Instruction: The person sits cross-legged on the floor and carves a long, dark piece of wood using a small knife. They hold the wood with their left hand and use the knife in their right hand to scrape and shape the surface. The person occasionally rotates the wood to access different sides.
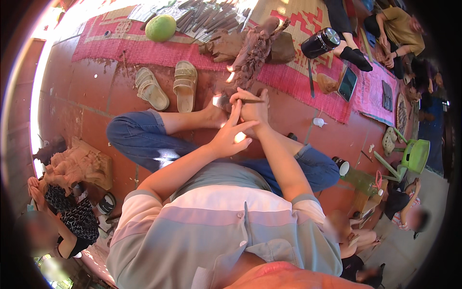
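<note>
**Slim dark tool held crosswise, carved wood just above**

I had the slim dark tool point(251, 101) at the middle of the frame, its long axis running nearly level from left to right; which end was the working one, I couldn't tell. The right hand point(254, 111) was curled around it. The left hand point(231, 138) was empty, thumb spread wide from the fingers, which reached up to the right hand. Just above them lay the carved wood point(252, 53), slanting from lower left to upper right, with a rough brown block point(282, 48) behind it.

To its upper right I saw a capped black flask point(320, 43), its contents hidden. A small white bottle point(318, 122) sat right of the hands; farther down, near the right knee, were a dark cup with a pale inside point(342, 167) and a clear bottle point(360, 182), contents unreadable to me.

A pair of beige sandals point(185, 86) lay on the tiles at upper left, below a green fruit point(161, 28) on the red mat point(144, 45). A green stool point(416, 156) stood at the far right.
</note>
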{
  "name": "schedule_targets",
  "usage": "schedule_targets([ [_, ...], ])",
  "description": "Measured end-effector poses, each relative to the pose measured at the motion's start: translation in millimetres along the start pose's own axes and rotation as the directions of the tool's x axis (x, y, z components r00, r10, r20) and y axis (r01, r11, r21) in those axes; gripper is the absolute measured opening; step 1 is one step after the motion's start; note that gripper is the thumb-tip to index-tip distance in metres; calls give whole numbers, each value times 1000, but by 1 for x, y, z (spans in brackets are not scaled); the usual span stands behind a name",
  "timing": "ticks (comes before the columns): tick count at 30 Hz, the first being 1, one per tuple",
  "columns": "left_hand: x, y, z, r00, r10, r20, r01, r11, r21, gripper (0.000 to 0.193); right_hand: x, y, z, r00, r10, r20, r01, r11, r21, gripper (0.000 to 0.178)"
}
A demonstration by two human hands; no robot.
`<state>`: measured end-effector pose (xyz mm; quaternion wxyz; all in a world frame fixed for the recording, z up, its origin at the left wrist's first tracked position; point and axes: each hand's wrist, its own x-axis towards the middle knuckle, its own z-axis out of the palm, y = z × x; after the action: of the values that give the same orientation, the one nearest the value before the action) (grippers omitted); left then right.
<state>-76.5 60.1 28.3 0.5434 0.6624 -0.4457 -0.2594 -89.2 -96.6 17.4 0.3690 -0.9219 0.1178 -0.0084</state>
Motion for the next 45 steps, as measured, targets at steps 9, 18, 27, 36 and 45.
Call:
schedule_targets([
  [9, 18, 4, -5, 998, -58, -36, 56, 998, -42, 71, 9, 16, -1, 1000, -20, -15, 24, 868, 495, 15],
  [18, 0, 1, 6, 999, -17, -35, 19, 998, 64, 68, 10, 18, 19, 999, 25, 29, -34, 930, 365, 16],
  [27, -6, -21, -25, 998, -60, 7, 49, 866, 498, 77, -9, 33, 12, 963, 127, -240, -38, 939, 343, 9],
  [36, -67, -38, -32, 896, -424, 131, 358, 866, 350, 31, -62, 23, 13, 889, 444, -115, -36, 317, 948, 21],
  [45, -55, -53, -24, 761, -619, -194, 597, 785, -163, 22, -63, 3, 35, 922, 137, -362, 98, 822, 561, 15],
])
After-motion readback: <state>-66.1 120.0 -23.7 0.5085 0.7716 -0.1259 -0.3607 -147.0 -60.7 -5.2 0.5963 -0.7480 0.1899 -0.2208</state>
